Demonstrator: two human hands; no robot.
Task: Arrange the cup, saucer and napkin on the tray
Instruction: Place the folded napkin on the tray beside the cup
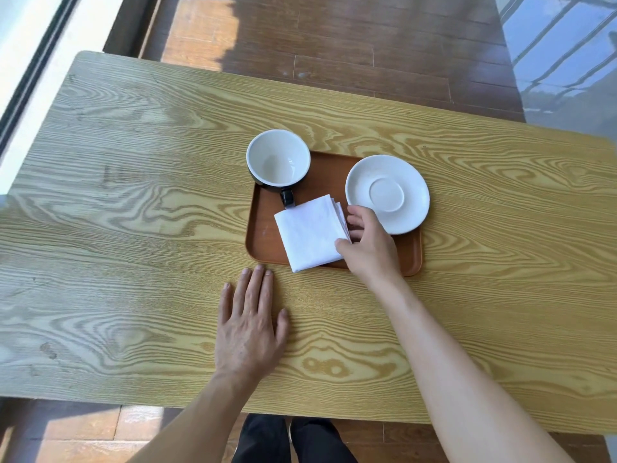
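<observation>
A brown tray (263, 238) lies on the wooden table. On its far left corner stands a cup (278, 160), white inside and black outside, its handle pointing toward me. A white saucer (387, 193) rests over the tray's far right corner. A folded white napkin (310, 233) lies across the tray's middle, its near corner over the front rim. My right hand (369, 243) pinches the napkin's right edge between thumb and fingers. My left hand (248, 324) lies flat on the table, fingers apart, fingertips just short of the tray's front left corner.
The light wooden table (133, 195) stretches wide to the left and right of the tray. Dark wood floor lies beyond the far edge. A window frame runs along the left. My legs show under the near edge.
</observation>
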